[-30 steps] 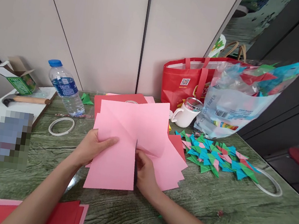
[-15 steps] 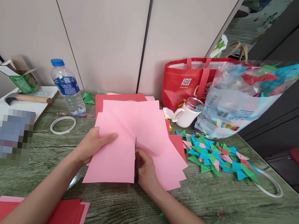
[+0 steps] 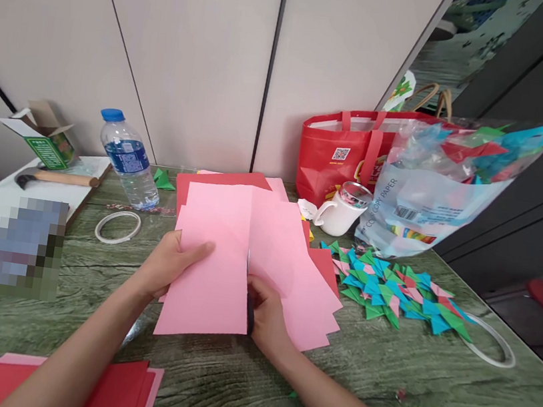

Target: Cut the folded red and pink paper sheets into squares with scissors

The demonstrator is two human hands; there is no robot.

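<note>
My left hand [image 3: 177,264] grips the left side of a pink sheet of paper [image 3: 218,223], its thumb lying on top. Closed around the dark handles of a pair of scissors [image 3: 250,314] is my right hand [image 3: 267,312], at the sheet's right edge. A thin part of the blade shows above the fingers, along a line that runs up to the sheet's top edge. More pink paper [image 3: 310,286] with stepped corners spreads out to the right of the scissors. Red sheets [image 3: 224,179] lie beneath and behind. The fingers under the paper are hidden.
Folded paper pieces [image 3: 391,288] lie at right by a tape roll [image 3: 499,343], below a mug [image 3: 341,210], red bag [image 3: 329,151] and plastic bag [image 3: 418,197]. At left are a bottle [image 3: 130,163], another tape roll [image 3: 118,228] and a hammer [image 3: 57,178]. Red paper [image 3: 119,384] lies in front.
The dividing line in the pink sheet now reaches its top edge, and the paper right of it sits lower. My hands stay nearly in place; the view has shifted slightly.
</note>
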